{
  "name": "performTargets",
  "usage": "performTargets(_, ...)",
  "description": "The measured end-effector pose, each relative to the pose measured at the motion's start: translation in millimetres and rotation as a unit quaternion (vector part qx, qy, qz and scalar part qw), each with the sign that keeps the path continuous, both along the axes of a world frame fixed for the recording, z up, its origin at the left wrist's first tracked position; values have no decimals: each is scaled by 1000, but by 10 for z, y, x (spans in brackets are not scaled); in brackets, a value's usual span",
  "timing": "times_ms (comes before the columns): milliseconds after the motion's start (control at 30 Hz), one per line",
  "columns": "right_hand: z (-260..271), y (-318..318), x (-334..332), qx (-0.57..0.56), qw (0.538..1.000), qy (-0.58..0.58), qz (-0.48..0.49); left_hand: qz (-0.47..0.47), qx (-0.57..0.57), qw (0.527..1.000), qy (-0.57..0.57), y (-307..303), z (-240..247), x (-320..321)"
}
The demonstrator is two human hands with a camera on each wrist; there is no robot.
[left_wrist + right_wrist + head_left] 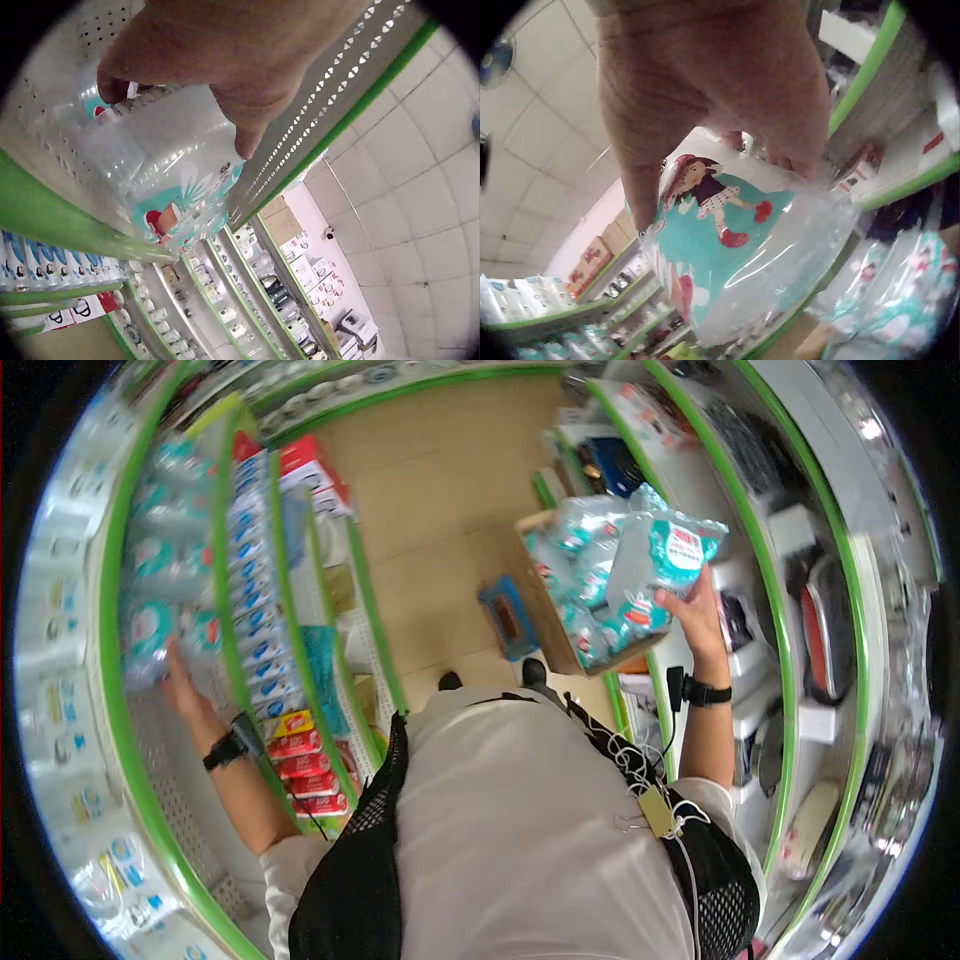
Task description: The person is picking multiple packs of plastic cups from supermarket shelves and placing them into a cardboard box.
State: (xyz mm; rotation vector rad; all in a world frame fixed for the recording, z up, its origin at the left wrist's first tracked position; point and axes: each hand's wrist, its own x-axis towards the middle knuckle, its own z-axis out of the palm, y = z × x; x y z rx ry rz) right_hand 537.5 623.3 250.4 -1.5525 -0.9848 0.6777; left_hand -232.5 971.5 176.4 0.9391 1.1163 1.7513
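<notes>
Head view: The person's left hand (185,685) reaches into a shelf unit (115,665) with a green edge and grips the shelf pack (150,630), a clear plastic package with teal print. More teal packs (172,505) stand in a row beyond the fingertips. On the tier beside these fingers, toward the aisle, is a column of blue-and-white packages (255,590); red boxes (312,765) lie nearer the wrist. The right hand (697,618) holds the raised pack (665,550), its thumb on the near face. Below and beside that thumb is a cardboard carton (553,622) filled with similar packs. A blue package (508,618) is on the floor, farther from the thumb than the carton.

Left wrist view: The digits straddle the shelf pack, gripping it from two sides (contact at the fingertips is partly hidden). Its printed teal end, with a red cup motif, points away from the fingers. A perforated panel (96,30) lies behind them.

Right wrist view: Thumb and fingers pinch the raised pack across its upper part; a cartoon girl (712,195) is printed just below the fingers. Other packs (900,289) lie below and to one side of the fingertips.
</notes>
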Motion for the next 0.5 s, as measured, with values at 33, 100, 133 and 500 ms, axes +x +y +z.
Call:
performTargets(33, -38, -89, 76, 14, 1000, -5, -19, 112, -99, 974, 170, -221, 368, 425)
performTargets(100, -188, -314, 457, -30, 998, -46, -8, 118, -101, 980, 122, -288, 492, 519)
performTargets(133, -306, -384, 652, -63, 986, -154, -9, 110, -101, 981, 125, -369, 584, 618)
performTargets(500, -1768, -259, 1503, -199, 824, -476, 237, -10, -126, 991, 33, -1357, 850, 1974)
